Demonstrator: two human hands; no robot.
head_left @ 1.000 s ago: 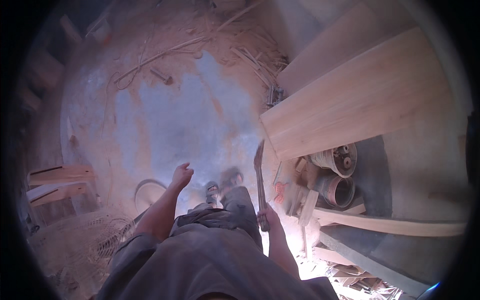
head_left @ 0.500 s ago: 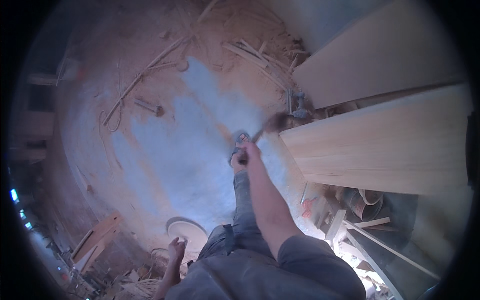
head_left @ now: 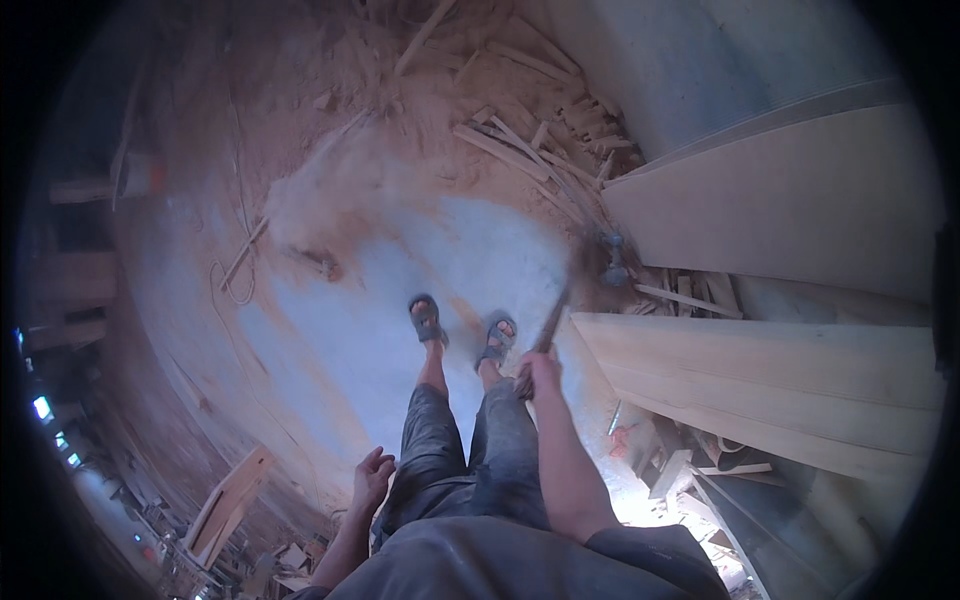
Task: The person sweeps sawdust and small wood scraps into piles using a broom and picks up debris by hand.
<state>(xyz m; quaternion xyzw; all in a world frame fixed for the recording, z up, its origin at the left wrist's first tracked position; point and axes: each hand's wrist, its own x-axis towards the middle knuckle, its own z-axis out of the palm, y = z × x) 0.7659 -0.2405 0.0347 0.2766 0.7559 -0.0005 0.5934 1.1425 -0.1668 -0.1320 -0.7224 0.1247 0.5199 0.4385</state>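
Right hand [head_left: 543, 374] forward (left hand [head_left: 372, 478] back)

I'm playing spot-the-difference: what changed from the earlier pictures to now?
The right hand swung the brown tool forward and left, then back rightward. Dust now partly hides the long stick. The right hand kept its grip; the left hand stayed empty.

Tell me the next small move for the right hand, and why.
I'd probably ease the right hand slightly forward and left: it grips a dark, slender tool whose far end appears close to the pale board in this view, while pale floor shows ahead and left.
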